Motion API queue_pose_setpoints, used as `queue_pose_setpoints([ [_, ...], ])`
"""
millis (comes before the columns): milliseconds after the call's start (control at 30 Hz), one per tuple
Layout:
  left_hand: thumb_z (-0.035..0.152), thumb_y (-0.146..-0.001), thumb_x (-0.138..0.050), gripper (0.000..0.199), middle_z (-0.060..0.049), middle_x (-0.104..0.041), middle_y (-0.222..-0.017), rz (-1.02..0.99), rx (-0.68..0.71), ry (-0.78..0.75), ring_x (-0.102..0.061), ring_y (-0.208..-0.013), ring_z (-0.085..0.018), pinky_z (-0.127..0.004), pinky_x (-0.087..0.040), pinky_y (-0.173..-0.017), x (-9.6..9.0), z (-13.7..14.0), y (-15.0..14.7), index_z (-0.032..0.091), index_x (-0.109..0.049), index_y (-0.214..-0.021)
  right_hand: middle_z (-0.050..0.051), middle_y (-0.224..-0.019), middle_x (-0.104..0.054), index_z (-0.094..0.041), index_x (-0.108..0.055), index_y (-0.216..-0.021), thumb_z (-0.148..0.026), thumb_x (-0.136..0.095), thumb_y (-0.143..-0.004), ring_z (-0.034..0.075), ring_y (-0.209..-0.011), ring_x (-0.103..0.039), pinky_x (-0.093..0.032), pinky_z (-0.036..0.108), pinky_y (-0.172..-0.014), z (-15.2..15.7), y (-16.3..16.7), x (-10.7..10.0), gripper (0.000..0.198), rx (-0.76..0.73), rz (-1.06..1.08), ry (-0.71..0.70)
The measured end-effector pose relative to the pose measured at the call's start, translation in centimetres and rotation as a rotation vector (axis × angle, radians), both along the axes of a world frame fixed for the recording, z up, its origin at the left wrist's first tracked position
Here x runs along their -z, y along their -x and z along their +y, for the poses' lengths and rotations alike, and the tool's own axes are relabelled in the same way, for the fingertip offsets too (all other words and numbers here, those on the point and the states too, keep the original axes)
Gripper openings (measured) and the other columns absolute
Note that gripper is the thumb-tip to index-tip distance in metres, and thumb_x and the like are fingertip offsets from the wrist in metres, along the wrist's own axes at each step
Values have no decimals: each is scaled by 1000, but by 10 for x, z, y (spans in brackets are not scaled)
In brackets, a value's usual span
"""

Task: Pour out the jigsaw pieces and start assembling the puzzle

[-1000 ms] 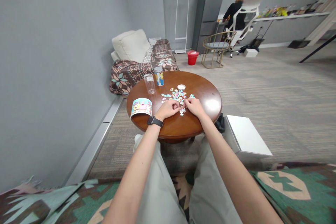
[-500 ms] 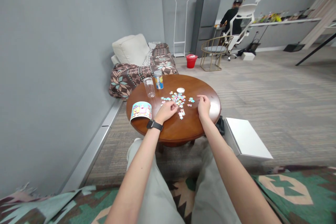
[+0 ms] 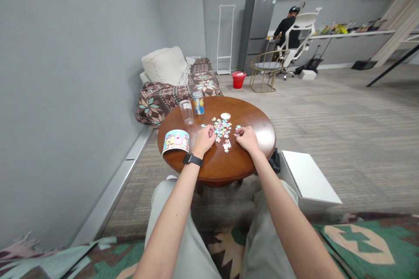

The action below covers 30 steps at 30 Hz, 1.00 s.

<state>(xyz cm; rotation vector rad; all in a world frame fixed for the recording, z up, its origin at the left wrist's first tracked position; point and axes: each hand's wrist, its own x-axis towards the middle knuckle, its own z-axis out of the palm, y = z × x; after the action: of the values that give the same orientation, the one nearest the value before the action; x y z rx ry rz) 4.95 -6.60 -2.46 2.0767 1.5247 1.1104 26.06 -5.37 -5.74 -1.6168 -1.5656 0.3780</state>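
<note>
Small, brightly coloured jigsaw puzzle pieces [image 3: 222, 128] lie in a loose pile on the round brown wooden table [image 3: 214, 163]. My left hand [image 3: 205, 139], with a black watch on its wrist, rests at the pile's left edge. Its fingers are curled together, and whatever they hold is hidden. On the pile's right side my right hand [image 3: 248, 138] pinches a jigsaw puzzle piece by the tabletop, its fingertips beside a small joined cluster [image 3: 238, 127]. Several white-looking pieces [image 3: 226, 145] lie between the hands. A curled cartoon picture sheet [image 3: 176, 140] lies left of my left hand.
A clear glass [image 3: 186, 112], a blue-and-yellow can [image 3: 198, 103] and a round white lid [image 3: 225, 116] stand towards the table's back. A white box [image 3: 310, 176] is on the floor at right. Farther off, a person [image 3: 288, 30] sits by a white chair [image 3: 303, 30].
My right hand has moved left and its fingers have closed at the pieces by the small cluster. My left hand has shifted slightly left. The view has tilted up a little.
</note>
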Motion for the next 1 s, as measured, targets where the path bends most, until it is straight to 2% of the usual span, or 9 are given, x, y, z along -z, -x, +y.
queue_pose_setpoints([
  [167, 10, -80, -52, 12, 5, -46, -63, 18, 28, 2, -48, -64, -14, -27, -35, -66, 1, 0, -1, 21, -51, -76, 8, -89, -57, -19, -69, -70, -16, -64, -70, 22, -82, -58, -50, 37, -88, -2, 3, 1, 5, 51, -45, -34],
  [333, 10, -81, -54, 12, 5, -47, -63, 19, 47, -3, -49, -64, -14, -27, -36, -67, 1, 0, -2, 21, -52, -78, 9, -90, -61, -19, -69, -71, -21, -66, -74, 23, -87, -61, -50, 37, -89, -4, 2, 0, 5, 0, -55, -33],
  [500, 9, -79, -54, 13, 4, -50, -63, 14, -113, 12, -50, -64, -15, -27, -35, -66, 2, 2, 2, 22, -53, -77, 3, -79, -66, -21, -64, -70, -22, -65, -75, 18, -75, -62, -49, 32, -77, -5, 2, -2, 5, -94, 14, -8],
  [600, 9, -79, -54, 12, 4, -51, -63, 13, -158, 58, -51, -65, -15, -27, -37, -67, 2, 2, 3, 21, -56, -79, 0, -69, -65, -22, -60, -69, -23, -62, -74, 18, -68, -60, -46, 31, -72, -5, 2, -2, 5, -95, 94, 12],
  [800, 10, -76, -58, 11, 1, -57, -68, 76, -29, 88, -54, -69, -16, -27, -40, -69, -2, -1, -1, 20, -61, -72, 1, -71, -66, -23, -60, -77, -26, -56, -74, 20, -69, -60, -45, 33, -72, -4, -1, -2, 7, 6, 292, -39],
  [867, 16, -76, -64, 7, 1, -58, -71, 104, 26, 68, -54, -71, -16, -27, -40, -69, -2, -2, -2, 20, -61, -72, 2, -72, -66, -23, -60, -80, -27, -55, -73, 21, -71, -61, -46, 33, -73, -3, -2, -3, 10, 37, 370, -42],
  [1000, 29, -74, -76, 17, 1, -59, -74, 165, 103, 57, -54, -73, -16, -27, -40, -71, 1, -2, 0, 19, -63, -74, 2, -69, -67, -22, -61, -83, -31, -55, -73, 22, -73, -64, -46, 34, -76, -4, -4, -3, 15, 39, 477, -48],
])
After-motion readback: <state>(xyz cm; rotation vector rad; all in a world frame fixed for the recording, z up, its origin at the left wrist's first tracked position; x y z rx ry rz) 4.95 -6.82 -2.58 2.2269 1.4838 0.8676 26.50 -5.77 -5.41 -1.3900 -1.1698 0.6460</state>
